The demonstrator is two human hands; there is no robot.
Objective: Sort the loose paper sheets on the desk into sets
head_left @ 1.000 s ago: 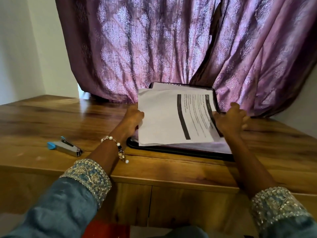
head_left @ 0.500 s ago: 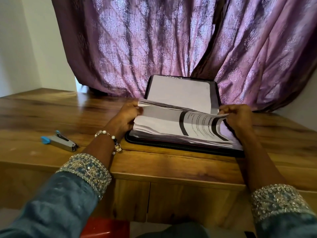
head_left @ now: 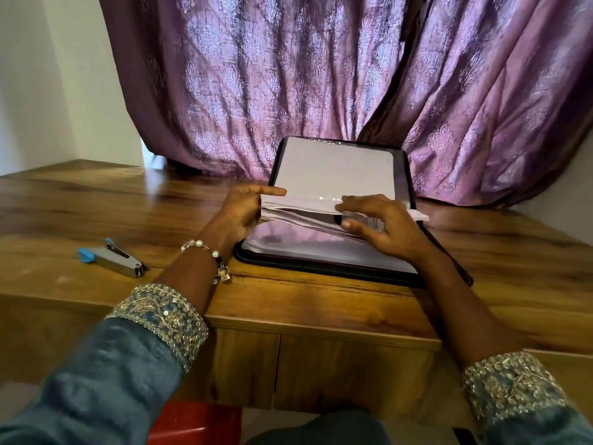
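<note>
Your left hand point(head_left: 239, 211) grips the left edge of the stack of papers point(head_left: 301, 211), thumb under and forefinger stretched flat along the top. Your right hand point(head_left: 382, 228) rests on the stack's front edge with fingers spread and bent, fingertips pressing the sheets. The stack is thin white paper, slightly fanned and sagging toward the front, edges uneven, with dark print showing between the sheets. It is held just above an open black folder point(head_left: 321, 263) on the desk point(head_left: 96, 203); the folder's lower panel is glossy, its upright back panel pale. The desk is warm, grained wood. A metal stapler point(head_left: 112, 256) with a blue tip lies well to the left. Patterned purple curtains point(head_left: 321, 75) hang behind
</note>
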